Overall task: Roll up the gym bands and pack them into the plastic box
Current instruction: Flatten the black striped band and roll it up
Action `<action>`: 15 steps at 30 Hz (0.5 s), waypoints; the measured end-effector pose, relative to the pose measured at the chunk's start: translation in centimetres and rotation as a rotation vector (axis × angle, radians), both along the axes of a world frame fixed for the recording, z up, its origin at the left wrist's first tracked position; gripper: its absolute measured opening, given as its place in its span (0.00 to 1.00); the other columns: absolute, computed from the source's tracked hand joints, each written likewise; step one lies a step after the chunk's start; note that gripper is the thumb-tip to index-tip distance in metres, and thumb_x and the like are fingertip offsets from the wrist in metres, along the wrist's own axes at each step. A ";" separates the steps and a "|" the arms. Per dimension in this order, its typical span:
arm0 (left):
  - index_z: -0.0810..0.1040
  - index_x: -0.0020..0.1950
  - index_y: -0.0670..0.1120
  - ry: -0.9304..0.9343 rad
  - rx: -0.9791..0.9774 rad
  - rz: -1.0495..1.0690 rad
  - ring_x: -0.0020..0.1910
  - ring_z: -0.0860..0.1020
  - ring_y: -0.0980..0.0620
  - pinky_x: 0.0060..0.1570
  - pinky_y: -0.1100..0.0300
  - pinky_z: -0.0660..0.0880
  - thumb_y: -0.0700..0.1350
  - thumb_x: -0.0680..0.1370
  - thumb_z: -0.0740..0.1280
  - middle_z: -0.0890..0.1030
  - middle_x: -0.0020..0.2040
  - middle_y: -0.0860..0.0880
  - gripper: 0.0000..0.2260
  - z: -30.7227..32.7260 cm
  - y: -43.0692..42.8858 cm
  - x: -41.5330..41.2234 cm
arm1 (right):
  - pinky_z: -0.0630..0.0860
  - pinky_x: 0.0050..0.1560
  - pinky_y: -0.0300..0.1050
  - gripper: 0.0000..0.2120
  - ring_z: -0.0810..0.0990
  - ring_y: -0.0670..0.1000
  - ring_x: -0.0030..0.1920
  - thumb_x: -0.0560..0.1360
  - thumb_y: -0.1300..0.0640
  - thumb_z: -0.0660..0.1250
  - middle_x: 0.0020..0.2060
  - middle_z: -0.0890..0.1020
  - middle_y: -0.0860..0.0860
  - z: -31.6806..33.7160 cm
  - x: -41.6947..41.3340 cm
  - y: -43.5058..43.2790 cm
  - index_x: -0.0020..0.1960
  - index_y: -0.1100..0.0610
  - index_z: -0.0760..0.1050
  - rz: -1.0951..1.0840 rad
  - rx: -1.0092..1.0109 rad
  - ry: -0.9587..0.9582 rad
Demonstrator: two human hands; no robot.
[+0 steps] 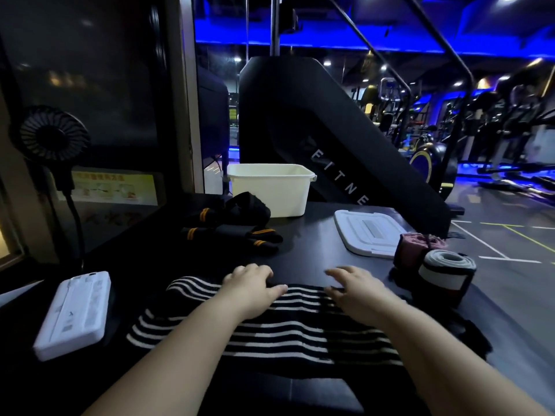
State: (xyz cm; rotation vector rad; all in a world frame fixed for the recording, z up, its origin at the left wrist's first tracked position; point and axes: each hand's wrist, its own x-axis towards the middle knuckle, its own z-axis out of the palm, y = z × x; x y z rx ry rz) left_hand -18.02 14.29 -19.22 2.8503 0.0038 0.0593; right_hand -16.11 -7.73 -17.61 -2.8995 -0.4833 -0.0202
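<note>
dim gym, black table [312, 244]: my left hand [252, 285] curls over the far edge of the striped band [270, 334]; my right hand [356, 292] rests there, fingers loosely spread.

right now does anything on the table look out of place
Nothing spilled or damaged. The black bands with orange stripes lie in a tangled heap beside the white plastic box, unrolled, and the rolled pink band and rolled grey band stand near the right edge of the table.

Right hand [357, 292] motion-blurred, striped band [285, 334] partly under both forearms, yellow sticker [114, 187] text unreadable
</note>
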 end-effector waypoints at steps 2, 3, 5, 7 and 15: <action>0.69 0.68 0.53 0.017 -0.002 0.005 0.69 0.63 0.48 0.67 0.53 0.62 0.66 0.77 0.59 0.69 0.66 0.51 0.25 -0.3 -0.3 0.1 | 0.62 0.71 0.51 0.25 0.60 0.53 0.74 0.80 0.42 0.58 0.75 0.63 0.48 0.4 0.3 -2.6 0.76 0.46 0.60 -0.090 -0.079 0.047; 0.69 0.67 0.53 0.021 0.003 0.005 0.69 0.63 0.48 0.67 0.52 0.61 0.66 0.76 0.60 0.68 0.66 0.51 0.25 -0.4 -0.4 0.2 | 0.63 0.71 0.52 0.27 0.60 0.53 0.74 0.79 0.41 0.58 0.74 0.63 0.48 0.4 0.3 -3.8 0.76 0.45 0.60 -0.138 -0.101 0.049; 0.68 0.64 0.55 0.017 0.021 0.004 0.67 0.63 0.49 0.67 0.52 0.59 0.67 0.75 0.61 0.68 0.64 0.52 0.23 -0.8 -0.3 0.3 | 0.65 0.69 0.53 0.31 0.61 0.53 0.73 0.76 0.35 0.60 0.73 0.65 0.48 -0.1 0.2 -6.0 0.75 0.45 0.61 -0.230 -0.126 0.034; 0.68 0.59 0.56 0.010 0.034 0.002 0.65 0.64 0.51 0.66 0.53 0.59 0.68 0.75 0.60 0.67 0.60 0.54 0.21 -1.0 -0.1 0.5 | 0.66 0.67 0.52 0.34 0.64 0.54 0.71 0.72 0.29 0.60 0.71 0.68 0.49 -0.8 0.0 -7.4 0.73 0.46 0.64 -0.292 -0.136 0.045; 0.67 0.44 0.55 -0.136 -0.098 -0.114 0.48 0.71 0.55 0.48 0.59 0.65 0.57 0.79 0.63 0.73 0.43 0.57 0.09 -0.5 -0.4 0.2 | 0.67 0.62 0.49 0.32 0.69 0.53 0.62 0.67 0.24 0.59 0.55 0.71 0.49 -2.4 -0.7 -8.9 0.55 0.50 0.71 -0.313 0.001 -0.055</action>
